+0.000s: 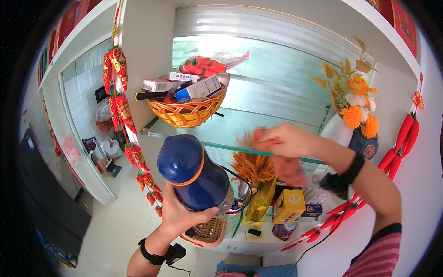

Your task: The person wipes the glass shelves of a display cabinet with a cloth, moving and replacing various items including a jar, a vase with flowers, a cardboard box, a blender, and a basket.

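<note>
My left hand [180, 210] is wrapped round the lower part of a dark blue bottle [203, 184] with a domed top and an orange ring. It holds the bottle tilted, in front of the glass shelf [221, 147]. At that shelf's front edge, my right hand [286, 138] is closed on a pinkish-red cloth [290, 170], blurred by motion. Part of the cloth hangs below the glass. Left on the shelf stands a woven basket [187, 113] holding small boxes. To the right are a white vase [339, 129] with orange and white flowers and a round dark blue vase [363, 143].
Below, a lower shelf bears dried orange stalks [254, 166], a yellow box [289, 207] and a can [284, 231]. A pink plastic basket [210, 233] sits under the bottle. Red hanging ornaments [122, 111] line the left side; red chilli ornaments [406, 136] hang right.
</note>
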### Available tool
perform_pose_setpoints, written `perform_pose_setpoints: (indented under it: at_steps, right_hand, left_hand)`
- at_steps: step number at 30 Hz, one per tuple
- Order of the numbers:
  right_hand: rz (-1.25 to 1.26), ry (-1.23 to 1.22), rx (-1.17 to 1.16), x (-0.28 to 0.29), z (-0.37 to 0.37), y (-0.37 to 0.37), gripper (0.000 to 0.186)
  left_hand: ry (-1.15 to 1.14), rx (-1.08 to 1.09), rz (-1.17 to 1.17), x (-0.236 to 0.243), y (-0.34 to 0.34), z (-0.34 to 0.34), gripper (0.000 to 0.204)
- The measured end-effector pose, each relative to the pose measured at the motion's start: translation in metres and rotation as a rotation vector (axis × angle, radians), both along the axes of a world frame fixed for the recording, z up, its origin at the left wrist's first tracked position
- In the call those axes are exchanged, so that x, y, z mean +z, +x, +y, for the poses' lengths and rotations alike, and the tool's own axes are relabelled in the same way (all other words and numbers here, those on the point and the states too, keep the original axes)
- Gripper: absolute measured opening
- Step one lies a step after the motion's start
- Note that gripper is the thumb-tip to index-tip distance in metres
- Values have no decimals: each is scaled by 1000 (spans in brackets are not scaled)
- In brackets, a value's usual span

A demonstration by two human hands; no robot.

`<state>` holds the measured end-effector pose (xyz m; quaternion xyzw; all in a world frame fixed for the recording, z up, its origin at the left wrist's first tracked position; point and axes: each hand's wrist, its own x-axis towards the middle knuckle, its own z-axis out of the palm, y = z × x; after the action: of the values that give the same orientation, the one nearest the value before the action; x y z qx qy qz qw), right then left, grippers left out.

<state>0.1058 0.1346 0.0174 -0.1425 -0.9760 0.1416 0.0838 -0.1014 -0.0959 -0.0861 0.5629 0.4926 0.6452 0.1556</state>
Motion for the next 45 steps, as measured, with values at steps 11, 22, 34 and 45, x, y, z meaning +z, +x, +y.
perform_pose_setpoints:
  at_steps: [11, 22, 34, 45]
  right_hand:
    - [-259, 260, -343, 9, -10, 90, 30]
    - [319, 310, -5, -23, -27, 25, 9]
    - [360, 318, -2, -25, -18, 32, 12]
    - [-15, 137, -352, -1, 26, 49, 18]
  left_hand:
    - [-21, -22, 14, -8, 2, 5, 87]
    - [-27, -48, -22, -8, 7, 22, 87]
    - [-47, -81, -59, -8, 17, 32, 89]
    - [-41, -90, 11, -12, 21, 30, 89]
